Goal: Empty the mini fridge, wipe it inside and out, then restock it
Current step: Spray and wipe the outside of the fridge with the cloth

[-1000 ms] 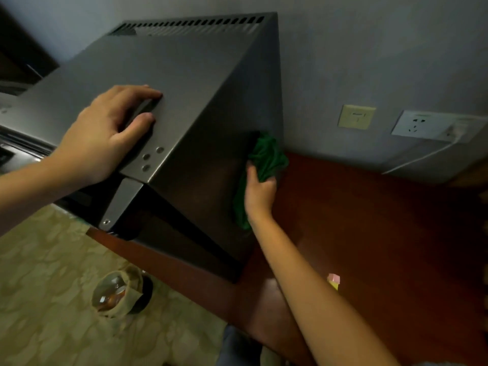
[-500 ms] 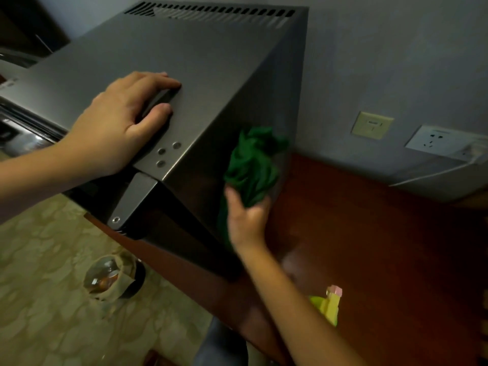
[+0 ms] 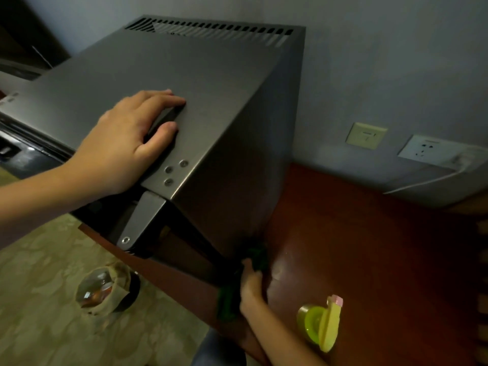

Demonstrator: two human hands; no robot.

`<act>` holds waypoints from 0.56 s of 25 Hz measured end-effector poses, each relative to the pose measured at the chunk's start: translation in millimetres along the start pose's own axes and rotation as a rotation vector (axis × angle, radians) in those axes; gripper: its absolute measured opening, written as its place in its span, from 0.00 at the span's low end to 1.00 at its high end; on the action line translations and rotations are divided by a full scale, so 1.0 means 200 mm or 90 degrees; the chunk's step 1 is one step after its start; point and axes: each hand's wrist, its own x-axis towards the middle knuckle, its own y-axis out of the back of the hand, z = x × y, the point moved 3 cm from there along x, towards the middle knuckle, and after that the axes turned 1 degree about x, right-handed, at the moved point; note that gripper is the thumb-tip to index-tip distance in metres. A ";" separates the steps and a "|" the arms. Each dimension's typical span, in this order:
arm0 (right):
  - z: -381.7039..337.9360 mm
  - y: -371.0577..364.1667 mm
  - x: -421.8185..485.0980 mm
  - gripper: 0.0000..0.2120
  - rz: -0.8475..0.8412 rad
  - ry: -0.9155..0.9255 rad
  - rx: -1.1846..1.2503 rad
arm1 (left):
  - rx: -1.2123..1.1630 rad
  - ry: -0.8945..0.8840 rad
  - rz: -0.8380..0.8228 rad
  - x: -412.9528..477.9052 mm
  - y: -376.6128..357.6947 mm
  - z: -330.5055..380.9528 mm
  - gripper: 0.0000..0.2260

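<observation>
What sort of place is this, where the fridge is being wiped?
Probably a hotel room, though a home is possible: a grey metal mini fridge sits on a reddish-brown wooden desk against a wall with a white power socket, above a patterned beige floor.

Open desk stretches right of the mini fridge to the wall; a tape dispenser stands by its front edge.

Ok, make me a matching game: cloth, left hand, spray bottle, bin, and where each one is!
Things:
1. green cloth
2. left hand
3. spray bottle
4. bin

Places:
A. on the floor
B. on top of the fridge
C. on the table
D. in the right hand, low on the fridge's side

Pairs: 1-D, 2-B, 3-C, 4-A
</observation>
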 end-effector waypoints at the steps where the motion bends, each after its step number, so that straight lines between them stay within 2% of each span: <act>1: -0.02 -0.01 -0.12 0.15 -0.014 0.026 -0.021 | 0.001 0.001 0.001 0.00 0.00 0.00 0.27; 3: -0.21 -0.07 -0.31 0.04 -0.081 0.157 -0.065 | 0.001 0.001 0.002 -0.01 0.00 0.01 0.27; 6: -0.74 -0.27 -0.50 0.13 -0.204 0.433 -0.044 | 0.002 0.003 -0.002 0.00 0.00 0.01 0.28; 9: -1.22 -0.42 -0.41 0.07 -0.158 0.579 -0.058 | 0.002 0.008 -0.003 0.00 0.00 0.02 0.28; 11: -1.38 -0.46 -0.15 0.15 -0.143 0.531 -0.060 | 0.006 0.008 0.002 0.00 0.01 0.02 0.27; 14: -1.23 -0.41 0.28 0.22 -0.135 0.318 -0.047 | 0.006 0.015 0.000 0.00 0.01 0.03 0.27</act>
